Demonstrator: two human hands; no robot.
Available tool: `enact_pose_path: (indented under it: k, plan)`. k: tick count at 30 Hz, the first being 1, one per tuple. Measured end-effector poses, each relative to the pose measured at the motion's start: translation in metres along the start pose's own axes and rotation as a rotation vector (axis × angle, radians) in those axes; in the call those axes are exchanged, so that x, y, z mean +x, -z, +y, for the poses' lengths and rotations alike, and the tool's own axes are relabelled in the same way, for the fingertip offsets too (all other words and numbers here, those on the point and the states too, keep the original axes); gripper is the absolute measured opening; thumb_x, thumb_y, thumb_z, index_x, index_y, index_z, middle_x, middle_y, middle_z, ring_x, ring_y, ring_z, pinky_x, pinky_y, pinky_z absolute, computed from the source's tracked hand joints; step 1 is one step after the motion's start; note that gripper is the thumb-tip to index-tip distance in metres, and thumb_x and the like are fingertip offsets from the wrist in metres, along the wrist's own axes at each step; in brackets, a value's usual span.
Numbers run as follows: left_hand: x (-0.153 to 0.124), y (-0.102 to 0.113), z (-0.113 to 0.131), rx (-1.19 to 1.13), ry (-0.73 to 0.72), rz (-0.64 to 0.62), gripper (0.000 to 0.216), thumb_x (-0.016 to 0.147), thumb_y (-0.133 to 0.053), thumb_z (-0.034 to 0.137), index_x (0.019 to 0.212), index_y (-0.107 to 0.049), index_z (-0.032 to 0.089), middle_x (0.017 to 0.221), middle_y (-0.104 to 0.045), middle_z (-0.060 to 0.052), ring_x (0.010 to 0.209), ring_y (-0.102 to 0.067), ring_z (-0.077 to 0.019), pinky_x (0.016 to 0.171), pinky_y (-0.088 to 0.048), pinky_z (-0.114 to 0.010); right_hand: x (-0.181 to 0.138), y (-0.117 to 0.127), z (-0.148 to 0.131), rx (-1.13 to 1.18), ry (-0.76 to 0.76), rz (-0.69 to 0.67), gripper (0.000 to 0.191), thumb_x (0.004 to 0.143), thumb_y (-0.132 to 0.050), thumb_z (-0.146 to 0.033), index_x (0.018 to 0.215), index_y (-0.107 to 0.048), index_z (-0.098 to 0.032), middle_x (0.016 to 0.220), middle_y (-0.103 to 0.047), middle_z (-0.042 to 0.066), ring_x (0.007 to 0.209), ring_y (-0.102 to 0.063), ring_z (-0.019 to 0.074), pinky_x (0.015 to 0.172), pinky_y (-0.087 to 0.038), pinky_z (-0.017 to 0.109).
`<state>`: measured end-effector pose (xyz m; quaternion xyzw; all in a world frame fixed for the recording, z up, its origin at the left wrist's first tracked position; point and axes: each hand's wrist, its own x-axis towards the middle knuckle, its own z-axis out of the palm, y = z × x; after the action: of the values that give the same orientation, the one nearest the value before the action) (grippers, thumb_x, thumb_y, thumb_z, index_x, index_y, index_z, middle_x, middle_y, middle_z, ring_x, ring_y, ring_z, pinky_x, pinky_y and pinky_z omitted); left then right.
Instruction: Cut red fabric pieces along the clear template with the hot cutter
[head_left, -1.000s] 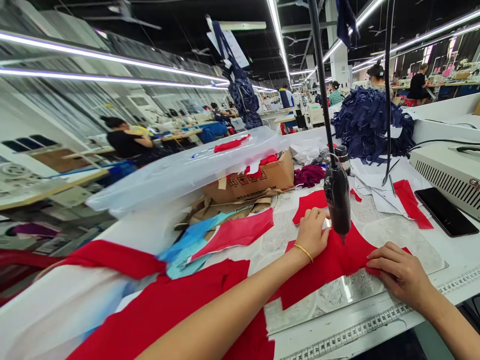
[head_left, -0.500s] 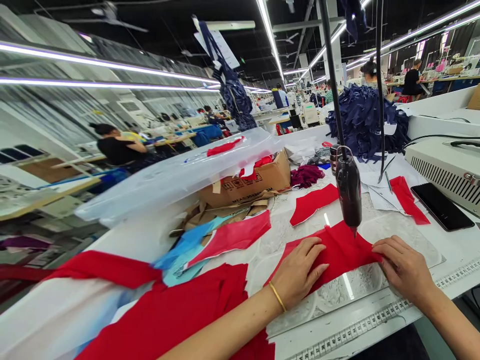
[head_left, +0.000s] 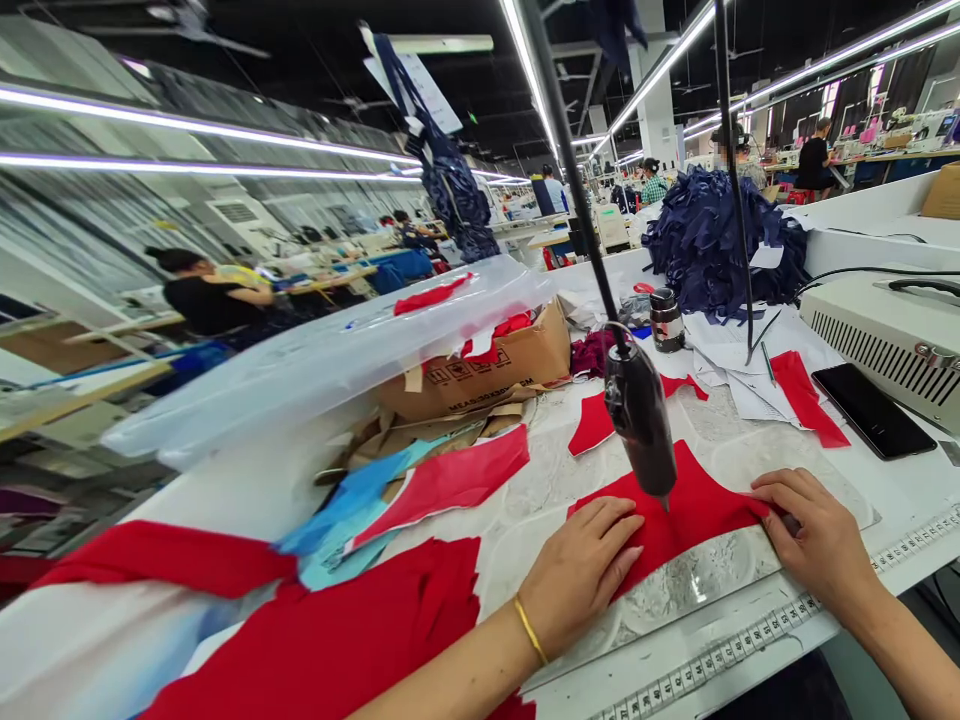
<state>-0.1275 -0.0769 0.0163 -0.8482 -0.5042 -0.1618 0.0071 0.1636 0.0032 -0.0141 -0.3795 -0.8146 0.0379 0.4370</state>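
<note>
A red fabric piece point(head_left: 701, 495) lies on the marbled plate point(head_left: 720, 575) before me. My left hand point(head_left: 581, 565), with a gold bangle at the wrist, rests on its left part, fingers stretched out. At the right corner, my right hand point(head_left: 814, 540) pinches the fabric between thumb and fingers. Between the hands hangs a black tool point(head_left: 641, 420) on a dark rod, tilted, its pointed tip over the cloth. Whether the tip touches, I cannot tell. A stack of red fabric point(head_left: 360, 630) lies beneath my left forearm.
More red pieces point(head_left: 450, 480) lie behind my left hand, near a cardboard box point(head_left: 480, 365). A phone point(head_left: 874, 410) and a beige machine box point(head_left: 892, 335) stand right. A tape measure point(head_left: 727, 650) runs along the front edge. Navy strips point(head_left: 720, 240) are heaped behind. Other people sit farther off.
The hanging tool has swung left and toward me, from upright to tilted. The red piece lies flatter under my hands. My left hand has shifted slightly left and nearer; my right keeps its pinch.
</note>
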Motion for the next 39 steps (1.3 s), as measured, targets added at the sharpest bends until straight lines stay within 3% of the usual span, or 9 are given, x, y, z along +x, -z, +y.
enact_pose_path:
  k: [5,9,18,24,30,33,36,39]
  plan:
    - [0.01,-0.006,0.008,-0.041,0.018,-0.029,0.033,0.105,-0.042,0.027,0.132,-0.059,0.017,0.134,-0.065,-0.014,0.127,-0.061,-0.0282,0.105,-0.056,-0.046,0.003,0.005,0.001,-0.028,0.026,-0.002,0.02,0.091,-0.052,-0.013,0.088,-0.07,-0.023,0.09,-0.075,0.004,0.08,-0.071,0.0178,0.059,-0.058,0.027]
    - [0.024,-0.016,0.008,-0.083,0.052,-0.052,0.029,0.103,-0.046,0.026,0.127,-0.061,0.019,0.129,-0.068,-0.011,0.12,-0.065,-0.0267,0.103,-0.057,-0.044,0.001,0.013,0.013,-0.08,0.032,0.008,0.02,0.092,-0.052,-0.015,0.089,-0.07,-0.023,0.092,-0.075,0.004,0.08,-0.071,0.0188,0.061,-0.059,0.03]
    - [0.063,-0.013,-0.021,-0.088,0.073,-0.014,0.049,0.085,-0.041,-0.003,0.117,-0.069,0.022,0.123,-0.068,-0.011,0.116,-0.063,-0.0278,0.101,-0.055,-0.049,-0.005,0.015,0.018,0.016,0.048,-0.015,0.022,0.096,-0.053,-0.018,0.098,-0.073,-0.025,0.096,-0.075,0.005,0.085,-0.072,0.019,0.069,-0.062,0.031]
    - [0.089,-0.018,-0.022,-0.115,0.082,-0.028,0.034,0.092,-0.049,0.006,0.111,-0.071,0.025,0.12,-0.069,-0.006,0.112,-0.064,-0.0241,0.1,-0.055,-0.04,-0.004,0.016,0.017,-0.008,0.062,0.016,0.021,0.097,-0.052,-0.017,0.096,-0.072,-0.024,0.095,-0.075,0.005,0.083,-0.073,0.0183,0.066,-0.063,0.029]
    - [0.112,-0.038,-0.03,-0.065,0.326,0.066,0.012,0.089,-0.066,0.023,0.101,-0.07,0.019,0.112,-0.063,-0.012,0.109,-0.059,-0.0324,0.095,-0.053,-0.05,-0.007,0.013,0.02,-0.008,0.044,0.018,0.021,0.097,-0.053,-0.02,0.095,-0.073,-0.023,0.096,-0.075,0.006,0.086,-0.073,0.0193,0.068,-0.064,0.031]
    - [0.124,-0.046,-0.033,-0.082,0.369,0.07,0.008,0.081,-0.074,0.023,0.086,-0.069,0.019,0.099,-0.063,-0.008,0.098,-0.06,-0.0299,0.089,-0.055,-0.047,-0.007,0.013,0.02,-0.002,0.018,0.01,0.022,0.097,-0.052,-0.021,0.095,-0.074,-0.024,0.097,-0.075,0.007,0.087,-0.073,0.0196,0.069,-0.064,0.031]
    - [0.123,-0.045,-0.03,-0.119,0.344,0.091,0.005,0.082,-0.067,0.015,0.084,-0.068,0.02,0.102,-0.063,-0.006,0.1,-0.059,-0.0275,0.092,-0.054,-0.045,-0.006,0.015,0.018,0.02,0.008,-0.002,0.022,0.097,-0.053,-0.021,0.094,-0.074,-0.024,0.097,-0.076,0.006,0.087,-0.073,0.0194,0.069,-0.064,0.031]
    - [0.107,-0.032,-0.023,-0.138,0.31,0.121,0.016,0.087,-0.058,0.013,0.098,-0.069,0.019,0.114,-0.062,-0.01,0.11,-0.057,-0.0296,0.101,-0.051,-0.051,-0.004,0.018,0.016,0.032,0.004,-0.006,0.023,0.097,-0.052,-0.02,0.093,-0.074,-0.024,0.096,-0.076,0.006,0.085,-0.073,0.0194,0.067,-0.063,0.031]
